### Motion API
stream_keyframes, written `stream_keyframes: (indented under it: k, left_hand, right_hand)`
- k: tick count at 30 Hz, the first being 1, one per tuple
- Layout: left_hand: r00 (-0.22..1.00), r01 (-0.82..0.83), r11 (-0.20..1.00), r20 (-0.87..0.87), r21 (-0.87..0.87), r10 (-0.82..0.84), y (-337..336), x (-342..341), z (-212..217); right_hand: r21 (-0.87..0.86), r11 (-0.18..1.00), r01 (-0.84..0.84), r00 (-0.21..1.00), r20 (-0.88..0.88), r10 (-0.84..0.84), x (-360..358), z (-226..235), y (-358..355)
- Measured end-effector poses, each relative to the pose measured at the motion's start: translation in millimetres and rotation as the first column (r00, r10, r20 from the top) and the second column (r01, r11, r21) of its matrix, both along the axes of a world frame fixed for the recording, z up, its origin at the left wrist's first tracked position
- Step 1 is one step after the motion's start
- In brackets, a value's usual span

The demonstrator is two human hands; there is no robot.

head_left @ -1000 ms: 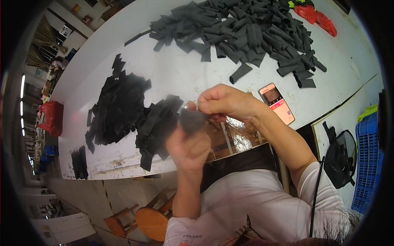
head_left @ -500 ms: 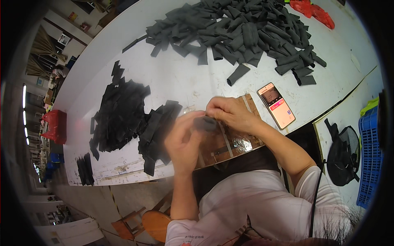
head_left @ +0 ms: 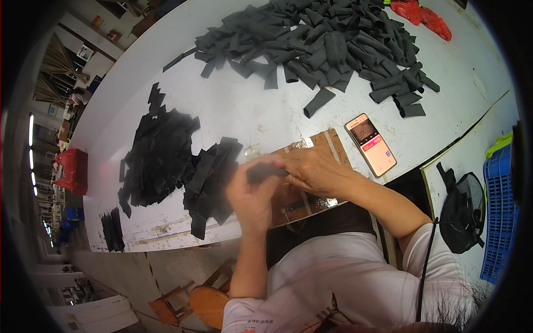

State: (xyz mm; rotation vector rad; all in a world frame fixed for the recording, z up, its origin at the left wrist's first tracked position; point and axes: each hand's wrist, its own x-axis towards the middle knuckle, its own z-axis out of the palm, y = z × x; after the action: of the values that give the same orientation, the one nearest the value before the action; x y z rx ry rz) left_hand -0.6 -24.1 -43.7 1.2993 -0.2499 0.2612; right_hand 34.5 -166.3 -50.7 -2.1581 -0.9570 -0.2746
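Observation:
Above the brown board (head_left: 336, 145) at the table's near edge, my left hand (head_left: 249, 191) is closed round a small dark fabric piece (head_left: 263, 173). My right hand (head_left: 317, 171) meets it from the right, thumb and fingers pinched at the fabric's right end. Motion blurs the left fingers a little, and the pinched end is mostly hidden. Just left of my left hand lies a loose stack of flat black fabric pieces (head_left: 214, 175), touching a larger black heap (head_left: 164, 158). Across the table spreads a big pile of rolled, tube-like dark grey fabric pieces (head_left: 333, 50).
A lit phone (head_left: 371, 144) lies right of the board. Red plastic bags (head_left: 422, 18) are at the far right. A black mesh bag (head_left: 465, 211) and a blue crate (head_left: 499, 216) stand on my right. A red bag (head_left: 72, 172) and a wooden stool (head_left: 208, 305) are at the left.
My right hand has come down and turned over the fabric's end. The piece in my left hand has shifted slightly left and tilted. The piles are unchanged.

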Motion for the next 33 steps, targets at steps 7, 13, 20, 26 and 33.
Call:
stream_keyframes:
  k: [7, 13, 20, 26, 33]
  left_hand:
    - [0.897, 0.335, 0.855, -0.411, 0.395, -0.161, 6.8, 25.9, 28.9]
    - [0.929, 0.349, 0.758, -0.312, 0.55, -0.201, 9.4, 23.0, 24.1]
    - [0.993, -0.047, 0.999, 0.111, 0.028, 0.043, 6.0, 0.2, 15.9]
    - [0.991, 0.116, 0.856, 0.006, -0.503, -0.132, 9.8, -3.0, 8.3]
    - [0.903, -0.425, 0.903, -0.038, 0.068, 0.428, 37.3, -2.4, -20.6]
  right_hand:
    - [0.22, 0.975, -0.02, 0.948, -0.307, 0.088, -1.7, -26.0, -0.4]
    - [0.221, 0.975, -0.008, 0.988, -0.149, 0.042, -4.4, -45.1, 2.6]
    - [-0.008, 0.998, -0.064, 0.964, -0.26, 0.059, 1.5, 2.6, -1.3]
    - [-0.076, 0.996, -0.042, 0.978, -0.205, 0.026, -1.7, 16.9, -2.1]
    - [0.014, 0.98, -0.198, 0.945, -0.264, 0.195, 13.2, 38.0, 1.1]
